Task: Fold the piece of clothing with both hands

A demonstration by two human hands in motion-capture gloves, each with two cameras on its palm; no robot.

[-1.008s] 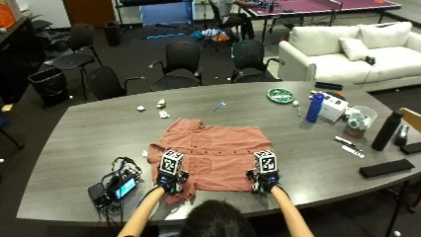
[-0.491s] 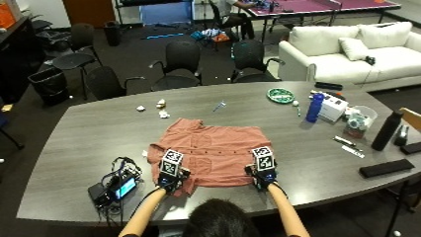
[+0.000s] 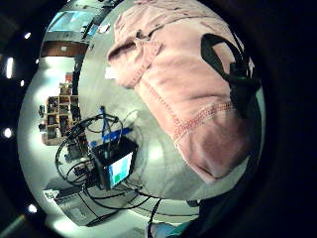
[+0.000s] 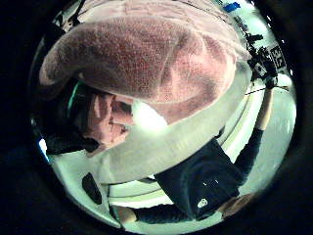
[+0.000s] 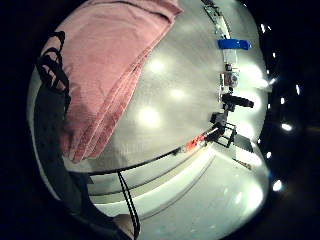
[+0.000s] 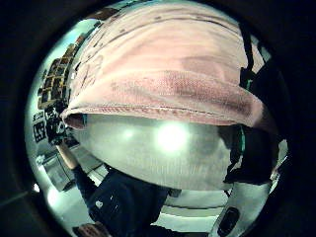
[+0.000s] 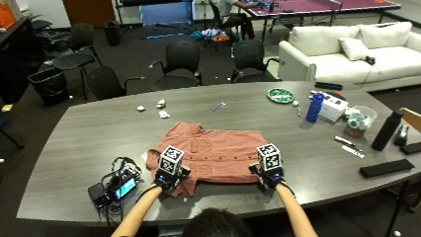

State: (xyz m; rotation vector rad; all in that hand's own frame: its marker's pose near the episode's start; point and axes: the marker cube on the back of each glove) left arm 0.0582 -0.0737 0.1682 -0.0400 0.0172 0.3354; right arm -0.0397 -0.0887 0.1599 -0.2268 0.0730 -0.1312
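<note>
A salmon-pink button shirt (image 7: 214, 150) lies spread on the grey table (image 7: 92, 133), collar toward the far side. My left hand (image 7: 170, 177) grips the near hem at the shirt's left corner. My right hand (image 7: 268, 174) grips the hem at the right corner. In the left palm views the cloth (image 3: 198, 94) (image 4: 146, 63) hangs lifted, with bare table showing beneath it. The right palm views show the same: the folded hem (image 6: 168, 94) (image 5: 100, 65) is raised above the tabletop. The fingers are mostly hidden by cloth.
A small screen device with tangled cables (image 7: 115, 186) sits just left of my left hand. A blue bottle (image 7: 315, 107), white box (image 7: 334, 105), green plate (image 7: 281, 95), black bottle (image 7: 385, 131) and black case (image 7: 385, 169) stand at the right. Small bits (image 7: 158, 106) lie beyond the shirt.
Both hands have edged slightly away from the person while holding the near hem. The rest of the shirt has stayed where it was.
</note>
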